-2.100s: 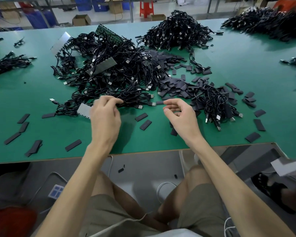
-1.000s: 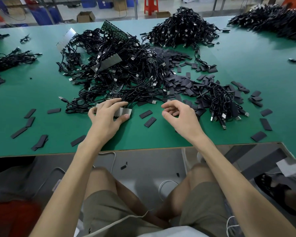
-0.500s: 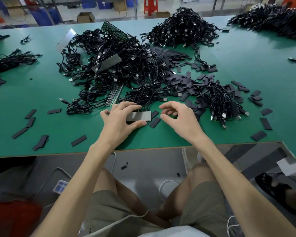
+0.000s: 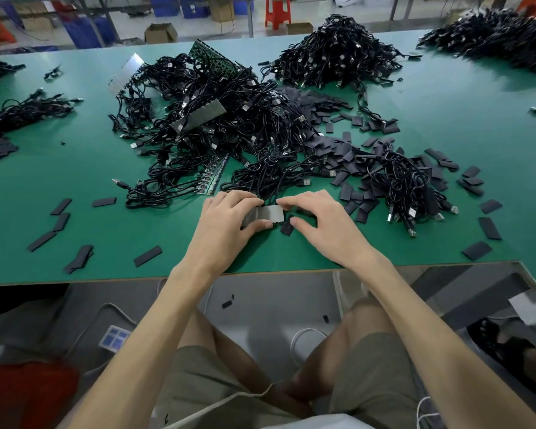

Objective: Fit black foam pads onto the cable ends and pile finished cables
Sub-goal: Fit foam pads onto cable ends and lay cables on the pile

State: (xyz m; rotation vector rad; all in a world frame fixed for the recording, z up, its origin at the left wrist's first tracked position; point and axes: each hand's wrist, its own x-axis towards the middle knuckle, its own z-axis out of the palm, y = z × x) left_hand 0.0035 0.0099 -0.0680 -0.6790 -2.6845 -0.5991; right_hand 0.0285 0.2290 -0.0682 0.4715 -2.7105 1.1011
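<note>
Here: green table (image 4: 446, 119), wide. Tangled black cables (image 4: 229, 125) heaped mid-table; second cable heap (image 4: 338, 54) behind, well apart from hands. Black foam pads (image 4: 347, 156) strewn right of tangle, more loose along near edge. Left hand (image 4: 226, 224) clamps grey strip (image 4: 271, 213) between thumb and fingers. Right hand (image 4: 319, 224) curled over strip's right end; pinch or mere touch, cannot tell. Single foam pad (image 4: 287, 228) just below strip.

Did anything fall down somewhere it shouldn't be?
Yes. Two small black bits that look like foam pads lie on the grey floor below the green table, near the person's knees. All the other pads lie up on the tabletop.
</note>
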